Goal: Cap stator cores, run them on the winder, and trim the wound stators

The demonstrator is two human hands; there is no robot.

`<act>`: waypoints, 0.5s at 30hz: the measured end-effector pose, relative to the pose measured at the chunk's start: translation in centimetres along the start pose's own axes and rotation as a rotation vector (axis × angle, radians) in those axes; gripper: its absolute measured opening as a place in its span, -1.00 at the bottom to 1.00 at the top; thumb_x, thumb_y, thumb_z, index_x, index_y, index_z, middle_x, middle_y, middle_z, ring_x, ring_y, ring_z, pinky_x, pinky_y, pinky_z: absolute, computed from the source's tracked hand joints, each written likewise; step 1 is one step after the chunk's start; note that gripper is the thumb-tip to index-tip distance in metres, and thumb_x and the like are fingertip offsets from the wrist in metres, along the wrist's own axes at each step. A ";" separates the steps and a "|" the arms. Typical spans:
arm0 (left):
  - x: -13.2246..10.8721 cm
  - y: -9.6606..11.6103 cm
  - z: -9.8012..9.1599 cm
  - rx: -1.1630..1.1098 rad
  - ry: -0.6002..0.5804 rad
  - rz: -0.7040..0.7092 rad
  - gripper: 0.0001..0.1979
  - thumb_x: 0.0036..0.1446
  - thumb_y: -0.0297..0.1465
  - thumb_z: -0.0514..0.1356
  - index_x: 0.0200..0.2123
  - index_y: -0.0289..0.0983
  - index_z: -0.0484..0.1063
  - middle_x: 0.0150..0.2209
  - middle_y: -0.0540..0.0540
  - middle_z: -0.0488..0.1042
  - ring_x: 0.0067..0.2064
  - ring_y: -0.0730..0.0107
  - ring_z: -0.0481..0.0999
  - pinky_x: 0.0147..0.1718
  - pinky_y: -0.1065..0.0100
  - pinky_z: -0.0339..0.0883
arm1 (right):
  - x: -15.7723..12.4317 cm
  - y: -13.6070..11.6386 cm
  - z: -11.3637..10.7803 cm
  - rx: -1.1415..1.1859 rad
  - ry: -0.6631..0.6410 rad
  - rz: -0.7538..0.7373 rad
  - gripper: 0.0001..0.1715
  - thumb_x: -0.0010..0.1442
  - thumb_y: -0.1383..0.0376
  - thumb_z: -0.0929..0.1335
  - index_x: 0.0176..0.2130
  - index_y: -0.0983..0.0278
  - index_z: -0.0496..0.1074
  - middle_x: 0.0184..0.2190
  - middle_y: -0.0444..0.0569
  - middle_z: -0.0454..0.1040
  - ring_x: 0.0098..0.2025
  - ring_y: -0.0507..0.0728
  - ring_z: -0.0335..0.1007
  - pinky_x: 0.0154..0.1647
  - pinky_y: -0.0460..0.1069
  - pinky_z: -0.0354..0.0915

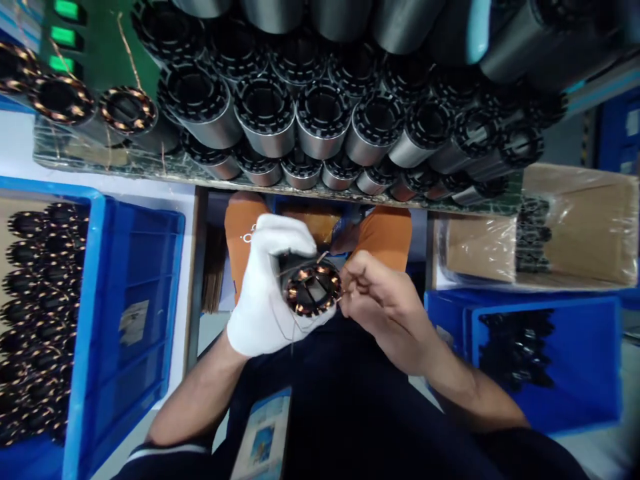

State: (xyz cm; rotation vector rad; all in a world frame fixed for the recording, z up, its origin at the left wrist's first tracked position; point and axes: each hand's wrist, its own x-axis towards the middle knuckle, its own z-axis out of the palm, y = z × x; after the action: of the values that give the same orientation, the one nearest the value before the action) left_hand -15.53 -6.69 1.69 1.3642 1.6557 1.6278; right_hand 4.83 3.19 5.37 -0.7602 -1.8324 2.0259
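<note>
A motor stator (314, 290) with copper windings round its black slotted end sits in my left hand (267, 293), which wears a white glove and is closed round its side. Loose wire ends stick out from the stator, some hanging below the glove. At the stator's right rim, my bare right hand (383, 307) is closed, thumb and fingertips pinching a thin copper wire (341, 299). Both hands are above my lap, in front of the bench edge.
Rows of unwound stators (265, 113) line the bench, with several wound stators (127, 110) at its left. A blue crate (87, 320) of wound stators stands left. At right are a plastic-lined cardboard box (480, 247) and a blue bin (585, 367) with black parts.
</note>
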 end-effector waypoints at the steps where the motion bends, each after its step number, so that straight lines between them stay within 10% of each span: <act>1: -0.3 0.3 -0.1 -0.033 -0.041 -0.009 -0.31 0.05 -0.32 0.69 0.17 0.00 0.50 0.09 -0.11 0.52 0.11 0.02 0.56 0.12 0.01 0.55 | 0.4 0.1 0.0 0.001 -0.007 -0.028 -0.68 0.64 0.10 0.44 -0.18 0.19 0.50 -0.42 -0.23 0.37 -0.43 0.01 0.26 -0.39 -0.05 0.19; 4: -1.4 1.2 -0.1 -0.362 -0.173 -0.293 -0.38 0.26 -0.16 0.61 0.32 0.00 0.56 0.20 -0.20 0.60 0.17 -0.01 0.62 0.19 0.02 0.57 | 0.5 1.3 0.3 0.055 -0.054 -0.185 -0.59 0.63 0.18 0.43 -0.31 0.20 0.45 -0.46 -0.21 0.37 -0.47 0.01 0.28 -0.42 -0.04 0.20; 9: -2.1 1.6 1.6 -1.240 -0.221 -0.774 -0.40 0.29 0.05 0.51 0.26 -0.09 0.59 -0.05 -0.15 0.60 -0.41 0.45 0.44 -0.47 0.35 0.31 | -1.1 3.1 0.5 -0.002 -0.054 -0.117 -0.57 0.62 0.21 0.41 -0.35 0.21 0.44 -0.50 -0.21 0.32 -0.47 0.02 0.23 -0.44 -0.03 0.14; 12: -2.1 1.1 3.1 -1.295 -0.096 -0.852 -0.52 0.10 -0.15 0.63 0.01 -0.13 0.62 -0.23 -0.03 0.54 -0.49 0.54 0.32 -0.56 0.42 0.13 | -1.2 2.4 0.5 -0.133 -0.016 -0.185 -0.60 0.51 0.27 0.47 -0.39 0.23 0.40 -0.30 -0.10 0.41 -0.30 0.06 0.34 -0.29 0.00 0.31; 15: -2.2 0.4 3.8 -1.125 -0.037 -0.884 -0.65 0.13 -0.19 0.59 -0.12 -0.16 0.63 -0.25 -0.05 0.56 -0.38 0.36 0.46 -0.43 0.31 0.39 | -0.4 1.0 0.6 -0.125 0.018 -0.351 -0.66 0.39 0.37 0.47 -0.40 0.22 0.34 0.06 0.02 0.59 -0.12 0.11 0.50 -0.16 0.05 0.47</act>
State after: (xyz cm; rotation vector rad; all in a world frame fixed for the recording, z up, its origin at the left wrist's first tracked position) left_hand -11.30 -6.82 0.59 0.0566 0.7763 1.4766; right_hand 4.97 2.36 4.46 -0.4459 -1.9380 1.6920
